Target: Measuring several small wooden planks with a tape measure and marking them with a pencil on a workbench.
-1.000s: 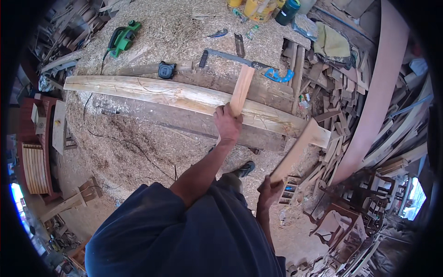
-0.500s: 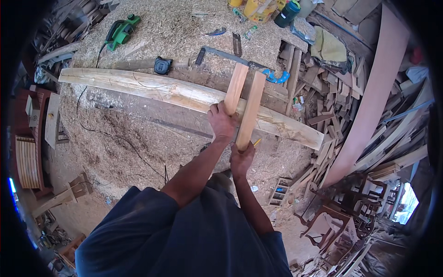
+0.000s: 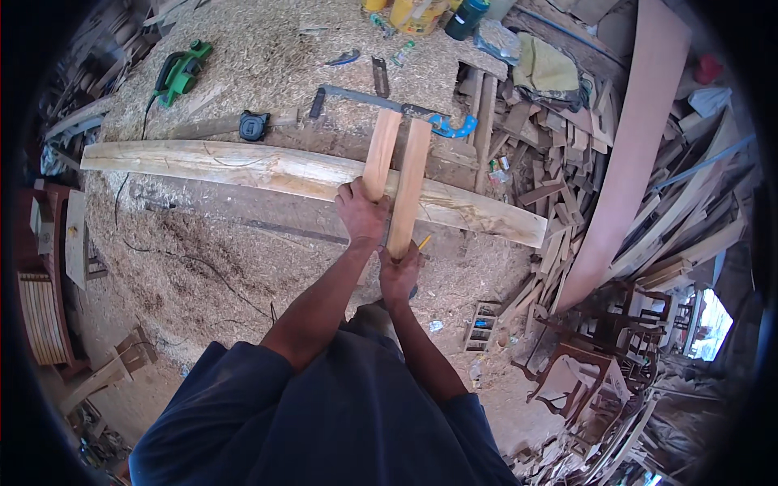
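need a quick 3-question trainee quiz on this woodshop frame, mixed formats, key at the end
1. True or false: the left hand and the right hand each hold a separate short wooden piece.
2. Multiple choice: the two short pieces, the left piece and the right piece, lie how against the long plank? A) along it B) across it C) far from it
3. Fill in: the green power tool lies on the sawdust at the upper ____ of the view.

Key: 1 true; 2 B; 3 left
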`<action>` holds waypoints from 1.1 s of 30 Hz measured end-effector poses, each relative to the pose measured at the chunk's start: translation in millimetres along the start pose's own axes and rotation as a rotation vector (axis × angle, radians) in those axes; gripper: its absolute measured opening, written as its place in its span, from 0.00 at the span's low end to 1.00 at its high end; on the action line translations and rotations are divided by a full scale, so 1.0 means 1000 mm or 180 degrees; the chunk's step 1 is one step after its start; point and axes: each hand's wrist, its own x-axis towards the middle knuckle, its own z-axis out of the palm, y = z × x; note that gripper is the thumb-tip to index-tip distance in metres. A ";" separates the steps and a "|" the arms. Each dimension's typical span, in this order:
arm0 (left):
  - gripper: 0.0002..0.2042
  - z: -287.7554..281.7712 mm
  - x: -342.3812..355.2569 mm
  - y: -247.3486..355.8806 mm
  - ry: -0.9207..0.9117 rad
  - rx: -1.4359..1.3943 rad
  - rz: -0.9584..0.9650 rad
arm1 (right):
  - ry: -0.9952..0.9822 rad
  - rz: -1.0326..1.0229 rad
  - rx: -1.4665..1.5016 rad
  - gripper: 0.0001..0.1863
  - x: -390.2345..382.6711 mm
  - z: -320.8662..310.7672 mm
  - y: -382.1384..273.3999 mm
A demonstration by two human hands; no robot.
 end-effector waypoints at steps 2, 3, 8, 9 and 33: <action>0.32 0.001 0.001 -0.005 -0.0018 0.0007 0.0039 | 0.0024 -0.0071 -0.0113 0.36 0.002 0.001 -0.002; 0.32 0.001 0.002 -0.007 -0.0031 0.0028 0.0057 | 0.0008 -0.0035 -0.0018 0.36 0.002 0.001 -0.002; 0.29 0.000 0.001 0.003 0.0034 0.0029 0.0120 | -0.0005 0.0073 0.0119 0.37 0.004 0.000 -0.001; 0.29 -0.001 0.000 0.004 0.0027 0.0027 0.0127 | -0.0016 0.0095 0.0086 0.38 0.005 -0.002 -0.002; 0.31 -0.006 0.001 0.009 0.0057 0.0101 -0.0057 | -0.0085 0.0224 0.0267 0.38 0.002 -0.004 -0.002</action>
